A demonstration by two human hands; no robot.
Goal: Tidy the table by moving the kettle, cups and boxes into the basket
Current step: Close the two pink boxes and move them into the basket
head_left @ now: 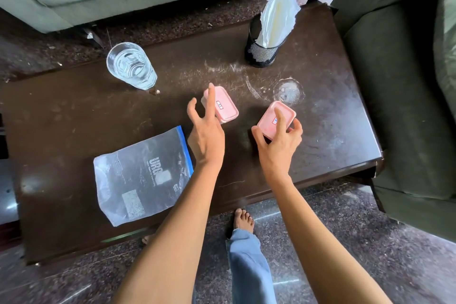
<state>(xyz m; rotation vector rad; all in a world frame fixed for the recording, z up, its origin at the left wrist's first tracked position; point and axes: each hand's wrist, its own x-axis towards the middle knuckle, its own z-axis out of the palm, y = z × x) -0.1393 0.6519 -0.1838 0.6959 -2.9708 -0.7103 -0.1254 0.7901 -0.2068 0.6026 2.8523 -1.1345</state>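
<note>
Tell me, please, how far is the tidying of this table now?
Nothing shows as done: no basket or kettle is in view. In hand: the right hand grips one pink box, and the left hand, fingers spread, reaches onto the other pink box, not yet closed. Left: both boxes and the glass of water have yet to leave the table.

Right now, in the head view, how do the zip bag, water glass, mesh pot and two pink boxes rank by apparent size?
1. zip bag
2. water glass and mesh pot: too alike to rank
3. left pink box and right pink box: alike, both partly covered
</note>
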